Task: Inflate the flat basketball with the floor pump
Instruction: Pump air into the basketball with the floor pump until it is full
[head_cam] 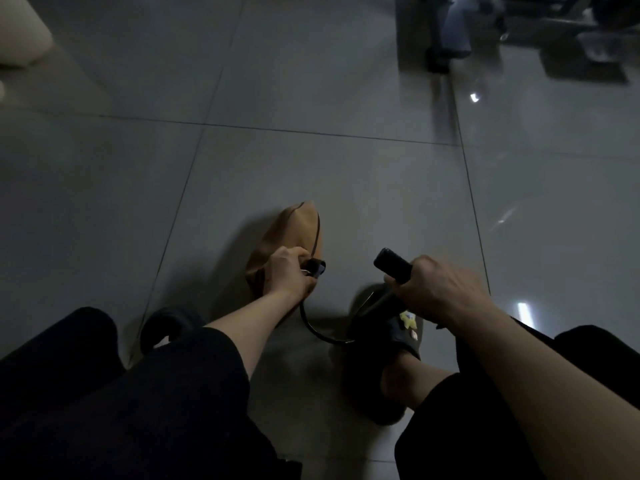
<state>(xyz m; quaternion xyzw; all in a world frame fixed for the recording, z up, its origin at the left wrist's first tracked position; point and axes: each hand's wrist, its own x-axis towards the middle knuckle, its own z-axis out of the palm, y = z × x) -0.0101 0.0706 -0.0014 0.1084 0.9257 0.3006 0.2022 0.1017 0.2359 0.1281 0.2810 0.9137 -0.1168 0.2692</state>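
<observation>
**Flat basketball held at the valve as pump handle is gripped**

A seated person works over a grey tiled floor (311, 98) in dim light. The collapsed, tan basketball (294, 233) lies folded on the tiles just above centre frame, its upper fold pointing toward 12 o'clock. The left hand (287, 271) rests on the ball's lower part, fingers curled round the black hose head (317, 266), which sits at the ball's 5 o'clock edge; whether the needle is in the valve cannot be made out. From that hand a thin black hose (308, 323) loops down toward 5 o'clock to the pump base under the right foot.

The right hand (436, 292), at about 3 o'clock from the ball and well apart from it, is closed in a fist round the black pump handle (391, 263), whose free end juts toward 10 o'clock. Beneath it a dark slipper (391, 341) bearing a small yellow charm stands on the pump's foot. A second dark slipper (166, 323) shows at 8 o'clock, beside dark trousers (138, 410). Blurred furniture (519, 29) occupies the 1 o'clock corner.
</observation>
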